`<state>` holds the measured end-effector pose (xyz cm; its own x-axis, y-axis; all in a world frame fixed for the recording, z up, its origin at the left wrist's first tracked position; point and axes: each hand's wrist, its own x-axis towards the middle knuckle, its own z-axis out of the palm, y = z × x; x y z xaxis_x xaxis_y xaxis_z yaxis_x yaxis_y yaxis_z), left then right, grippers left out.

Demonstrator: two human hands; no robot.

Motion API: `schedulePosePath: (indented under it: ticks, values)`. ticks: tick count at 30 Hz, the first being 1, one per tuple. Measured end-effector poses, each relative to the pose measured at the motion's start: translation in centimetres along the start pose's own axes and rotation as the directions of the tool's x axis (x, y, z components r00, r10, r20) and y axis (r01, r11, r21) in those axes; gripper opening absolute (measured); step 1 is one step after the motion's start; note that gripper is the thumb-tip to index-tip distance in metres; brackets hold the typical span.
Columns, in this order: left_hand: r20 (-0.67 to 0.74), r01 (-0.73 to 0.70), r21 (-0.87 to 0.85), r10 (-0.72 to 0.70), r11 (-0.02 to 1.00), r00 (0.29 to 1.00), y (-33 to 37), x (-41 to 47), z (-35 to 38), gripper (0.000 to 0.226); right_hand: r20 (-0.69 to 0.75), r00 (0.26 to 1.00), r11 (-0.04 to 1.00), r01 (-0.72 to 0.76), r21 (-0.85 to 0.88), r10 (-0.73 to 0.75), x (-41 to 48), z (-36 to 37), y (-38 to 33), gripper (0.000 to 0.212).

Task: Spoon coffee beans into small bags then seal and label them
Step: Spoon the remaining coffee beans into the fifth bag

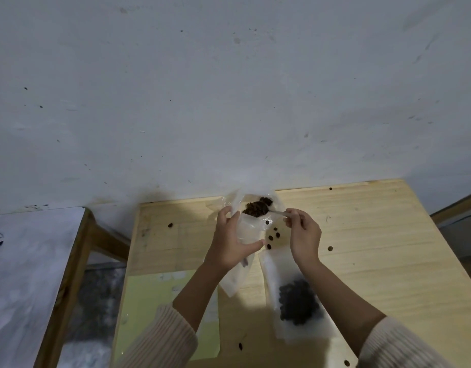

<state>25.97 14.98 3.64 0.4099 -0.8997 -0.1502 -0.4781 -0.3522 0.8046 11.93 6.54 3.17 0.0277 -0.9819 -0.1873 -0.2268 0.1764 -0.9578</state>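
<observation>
- Fingers of my right hand (304, 235) are pinched together on the thin pale handle of the spoon (278, 213), whose bowl points to my left and carries a heaped load of coffee beans (253, 208).
- My left hand (230, 243) is clamped on the small bag (242, 235), thumb and fingers pressing its sides to keep the mouth gaping just under the spoon's bowl.
- What the tip-in turns on, as I judge it: the bag's mouth lies directly left of the right hand, the spoon's long axis runs roughly level from hand to mouth, and the bag's own length slants down toward me, its lower end hanging over the table (361, 235).
- The bag is frosted, crinkly, soft plastic, so the mouth may well fold if my left grip slackens.
- Behind the bowl sits a clear, shiny supply bag (271, 199) with dark beans showing inside.
- Several loose beans (273, 236) lie on the pale wood between my hands; they are small, oval and dark.
- Nearer me, under my right forearm, a filled bag (298, 304) lies flat, its beans a dark blur through the film.
- A pale green sheet (149, 301) lies to my left; I cannot tell whether it holds the labels.
</observation>
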Motion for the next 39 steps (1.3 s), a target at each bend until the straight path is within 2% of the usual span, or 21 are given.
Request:
schedulePosePath:
  ticks: [3, 6, 9, 12, 19, 22, 25, 30, 34, 36, 39]
  values:
    - [0.004, 0.008, -0.028, -0.008, 1.000, 1.000, -0.3, -0.2, 0.3, 0.087, -0.028, 0.977, 0.970, -0.205, 0.131, 0.210, 0.1, 0.4, 0.8, 0.027]
    - [0.013, 0.012, -0.022, -0.012, 1.000, 1.000, -0.5, -0.2, 0.5, 0.088, -0.012, 0.910, 0.860, -0.386, 0.333, 0.413, 0.2, 0.1, 0.4, 0.027]
    - [0.012, -0.001, -0.013, 0.002, 1.000, 1.000, -0.5, -0.1, 0.5, 0.088, 0.033, 0.890, 0.795, -0.423, 0.434, 0.455, 0.3, -0.3, -0.5, 0.025]
    - [-0.037, 0.008, 0.003, -0.007, 1.000, 0.999, -0.3, 0.1, 0.6, 0.084, 0.020, 0.898, 0.794, -0.399, 0.459, 0.439, 0.7, -1.1, -1.2, 0.023]
    - [-0.154, 0.022, 0.098, -0.007, 0.995, 0.988, 0.4, 0.7, 0.5, 0.084, -0.033, 0.964, 0.881, -0.228, 0.415, 0.265, 1.5, -3.7, -3.0, 0.023]
    - [-0.178, 0.002, 0.116, 0.019, 0.993, 0.984, 0.6, 0.8, 0.5, 0.085, -0.009, 0.984, 0.907, -0.163, 0.389, 0.181, 1.4, -4.5, -3.8, 0.025]
    - [-0.181, -0.019, 0.123, 0.041, 0.992, 0.983, 0.9, 0.8, 0.7, 0.086, 0.053, 0.998, 0.953, -0.049, 0.298, 0.035, 1.0, -4.5, -4.6, 0.026]
    - [-0.171, -0.059, 0.140, 0.083, 0.988, 0.982, 1.1, 0.7, 1.0, 0.078, 0.189, 0.966, 0.980, 0.155, 0.124, -0.177, 0.2, -4.1, -5.4, 0.022]
    - [-0.167, -0.060, 0.155, 0.086, 0.986, 0.982, 1.3, 0.5, 1.0, 0.083, 0.072, 0.970, 0.962, 0.218, 0.166, -0.232, 0.1, -4.7, -5.0, 0.025]
    - [-0.167, -0.047, 0.159, 0.074, 0.986, 0.983, 1.3, 0.4, 1.0, 0.085, 0.051, 0.960, 0.959, 0.272, 0.079, -0.276, 0.1, -4.8, -4.2, 0.024]
    - [-0.152, -0.027, 0.164, 0.052, 0.986, 0.987, 1.2, 0.3, 1.0, 0.086, 0.154, 0.903, 0.903, 0.417, -0.101, -0.400, -0.1, -4.6, -2.7, 0.021]
